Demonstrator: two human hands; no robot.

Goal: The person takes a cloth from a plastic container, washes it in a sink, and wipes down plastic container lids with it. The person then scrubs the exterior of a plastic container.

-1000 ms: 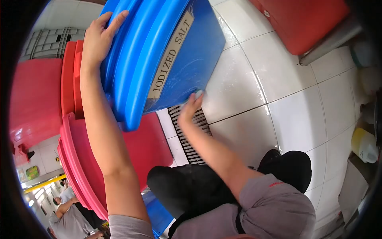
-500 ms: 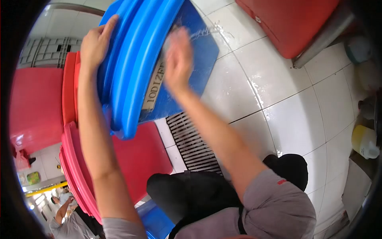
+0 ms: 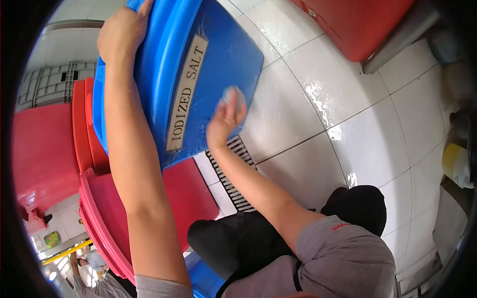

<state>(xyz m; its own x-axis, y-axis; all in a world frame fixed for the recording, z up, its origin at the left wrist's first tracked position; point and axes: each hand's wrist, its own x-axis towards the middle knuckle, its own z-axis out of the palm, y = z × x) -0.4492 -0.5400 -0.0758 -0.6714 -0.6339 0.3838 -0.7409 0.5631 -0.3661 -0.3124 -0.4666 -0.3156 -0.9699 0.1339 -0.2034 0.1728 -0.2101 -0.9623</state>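
A blue plastic bin point(image 3: 218, 74), tilted on its side, bears a label point(image 3: 187, 94) reading "IODIZED SALT". My left hand point(image 3: 121, 35) grips its rim at the upper left; the thumb lies along the edge and the other fingers are mostly hidden. Close to the bin's wet lower side is my right hand point(image 3: 224, 121), closed around a small greyish scrubbing pad point(image 3: 233, 98), blurred by motion. Whether the pad touches the wall at this instant, I cannot tell.
Pink-red bins point(image 3: 47, 154) stand at the left, one of them point(image 3: 184, 198) under the blue bin. A floor drain grate point(image 3: 233, 174) runs below. Wet white tiles point(image 3: 348, 114) spread right, near a red container point(image 3: 357, 25) and a yellow jug point(image 3: 456, 164). Another person point(image 3: 92, 263) is at lower left.
My right hand has moved down from beside the label to the bin's lower side, uncovering the whole label. The blue bin has shifted up and left in view, and my left hand still holds its rim.
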